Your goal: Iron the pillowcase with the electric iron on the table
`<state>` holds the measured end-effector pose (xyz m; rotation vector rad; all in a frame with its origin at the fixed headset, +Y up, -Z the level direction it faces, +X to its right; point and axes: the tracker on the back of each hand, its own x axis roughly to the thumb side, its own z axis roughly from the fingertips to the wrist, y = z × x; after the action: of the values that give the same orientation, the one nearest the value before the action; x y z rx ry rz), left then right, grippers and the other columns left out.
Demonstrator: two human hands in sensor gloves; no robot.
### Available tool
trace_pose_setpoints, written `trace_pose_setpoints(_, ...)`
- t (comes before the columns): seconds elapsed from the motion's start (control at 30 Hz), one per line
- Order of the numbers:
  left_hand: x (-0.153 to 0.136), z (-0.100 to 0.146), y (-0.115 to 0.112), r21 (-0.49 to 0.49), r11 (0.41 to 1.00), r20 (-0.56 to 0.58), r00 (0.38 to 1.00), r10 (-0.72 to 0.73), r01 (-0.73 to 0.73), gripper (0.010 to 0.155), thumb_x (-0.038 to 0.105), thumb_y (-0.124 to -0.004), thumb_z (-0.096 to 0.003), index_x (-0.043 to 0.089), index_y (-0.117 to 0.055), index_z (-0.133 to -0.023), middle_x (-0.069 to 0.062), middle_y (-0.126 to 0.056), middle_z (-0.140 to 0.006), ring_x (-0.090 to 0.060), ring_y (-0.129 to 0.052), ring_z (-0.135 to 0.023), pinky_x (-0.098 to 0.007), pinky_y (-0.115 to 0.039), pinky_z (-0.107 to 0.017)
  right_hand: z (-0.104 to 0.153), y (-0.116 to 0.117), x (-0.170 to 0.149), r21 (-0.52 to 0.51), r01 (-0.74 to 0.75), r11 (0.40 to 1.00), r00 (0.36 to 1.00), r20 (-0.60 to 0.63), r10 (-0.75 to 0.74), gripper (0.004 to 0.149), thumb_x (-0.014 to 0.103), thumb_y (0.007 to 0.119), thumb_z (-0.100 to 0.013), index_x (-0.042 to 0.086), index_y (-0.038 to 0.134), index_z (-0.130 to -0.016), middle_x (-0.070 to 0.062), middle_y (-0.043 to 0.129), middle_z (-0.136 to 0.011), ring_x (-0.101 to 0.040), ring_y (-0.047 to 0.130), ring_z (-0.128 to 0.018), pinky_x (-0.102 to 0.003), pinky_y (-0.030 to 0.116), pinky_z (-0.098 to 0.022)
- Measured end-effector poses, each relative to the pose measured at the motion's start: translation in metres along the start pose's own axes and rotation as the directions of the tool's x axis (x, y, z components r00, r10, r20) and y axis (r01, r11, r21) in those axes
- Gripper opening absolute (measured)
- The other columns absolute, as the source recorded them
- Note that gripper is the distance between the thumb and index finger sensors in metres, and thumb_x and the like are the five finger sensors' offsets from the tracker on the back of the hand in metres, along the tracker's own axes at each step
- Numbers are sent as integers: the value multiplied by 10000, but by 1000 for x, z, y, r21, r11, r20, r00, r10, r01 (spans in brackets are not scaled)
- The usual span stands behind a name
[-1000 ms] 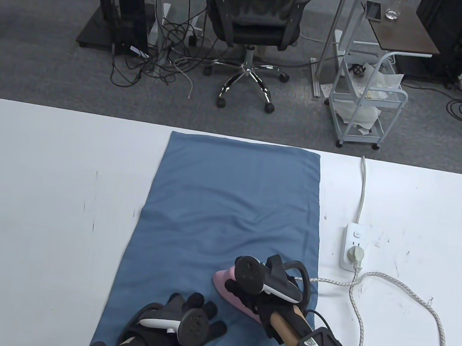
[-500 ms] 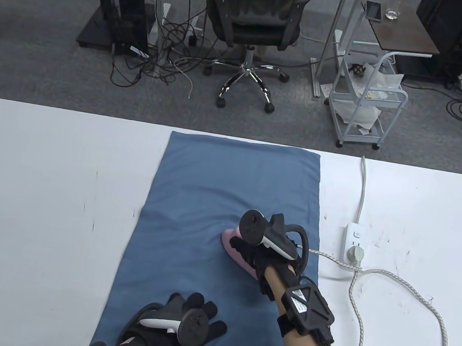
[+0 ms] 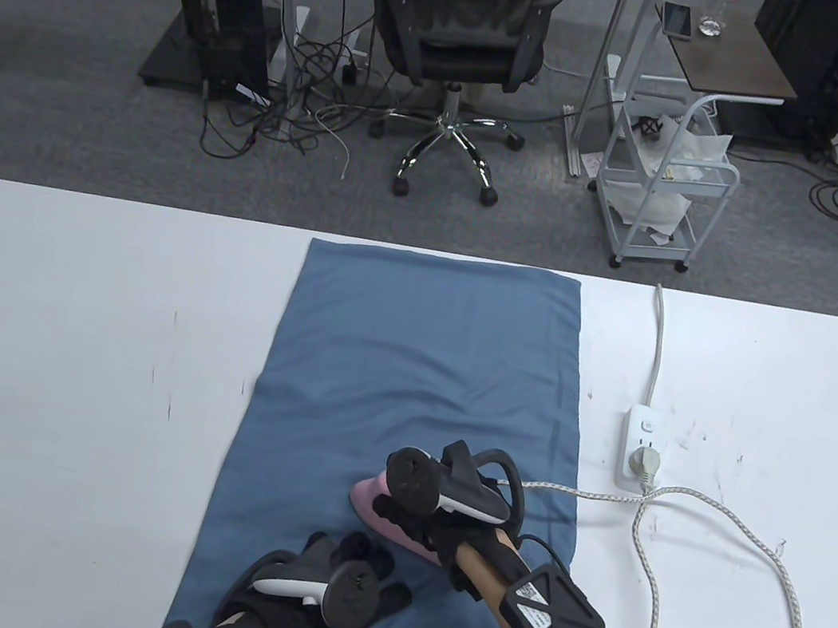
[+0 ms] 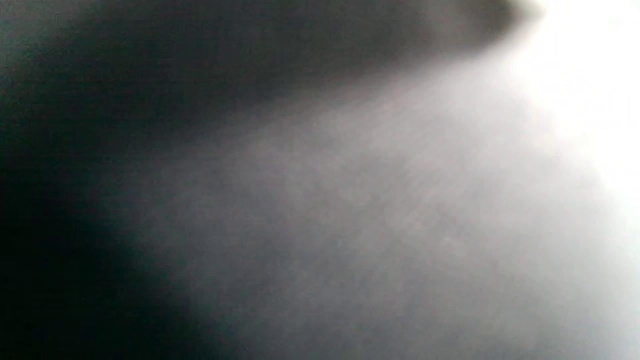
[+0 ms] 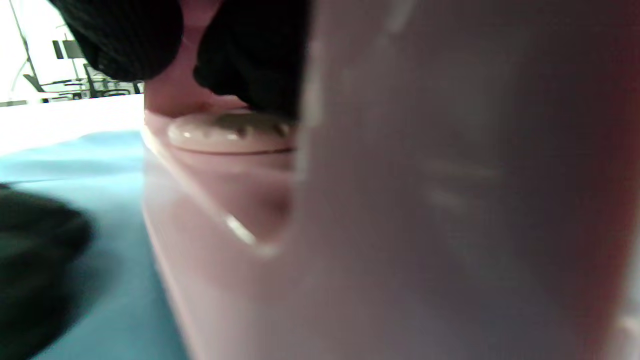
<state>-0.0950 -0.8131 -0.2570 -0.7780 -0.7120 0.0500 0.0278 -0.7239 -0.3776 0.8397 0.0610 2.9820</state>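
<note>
A blue pillowcase [image 3: 411, 361] lies flat lengthwise down the middle of the white table [image 3: 56, 347]. My right hand [image 3: 429, 531] grips the handle of a pink electric iron [image 3: 373, 507], which sits sole down on the near part of the pillowcase. In the right wrist view the iron's pink body [image 5: 400, 200] fills the frame, with my gloved fingers [image 5: 250, 55] around the handle above the blue cloth [image 5: 100, 250]. My left hand [image 3: 328, 598] rests flat on the near end of the pillowcase, fingers spread, just left of the iron. The left wrist view is a grey blur.
A white power strip [image 3: 641, 449] lies right of the pillowcase with the iron's plug in it. The braided cord [image 3: 743, 541] loops over the table's right side. Beyond the far edge stand an office chair [image 3: 459, 38] and a white cart [image 3: 664, 187].
My right hand first pushed the iron away along the pillowcase, then drew it back toward me and to the left, close to my left hand. The left hand has stayed put.
</note>
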Motion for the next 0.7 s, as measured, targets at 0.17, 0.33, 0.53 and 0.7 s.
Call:
trace_pose_setpoints(0.17,0,0,0,-1,1000,0,1000,1,-1,804,694,-450,-483,461,126,-993,42,325,-1012,-331,346,-918,-664,149,-609,-46,0,-22,-35,1,999,991,-134,-6,655,543,740,-454,121,688,-954,47,939,-482,-101,956,-264,-380,905,-358)
trace_pose_setpoints(0.33,0,0,0,-1,1000,0,1000,1,-1,804,696,-448,-482,463,127,-992,43,326,-1012,-331,346,-918,-664,150,-609,-69,-1,-34,-37,19,999,973,-227,-27,655,542,739,-459,120,682,-956,48,931,-484,-97,949,-268,-373,905,-361)
trace_pose_setpoints(0.53,1,0,0,0,1000,-1,1000,0,0,804,695,-449,-482,463,126,-993,43,324,-1013,-330,345,-919,-664,149,-610,-51,-11,-21,-46,78,996,987,-135,-84,655,532,756,-451,114,689,-951,44,954,-483,-105,967,-257,-380,912,-347)
trace_pose_setpoints(0.7,1,0,0,-1,1000,-1,1000,0,0,803,695,-447,-483,462,128,-992,42,328,-1010,-329,350,-917,-663,150,-610,-14,-12,11,-31,76,997,997,36,-75,657,532,754,-452,117,684,-958,44,954,-492,-109,969,-268,-383,910,-358)
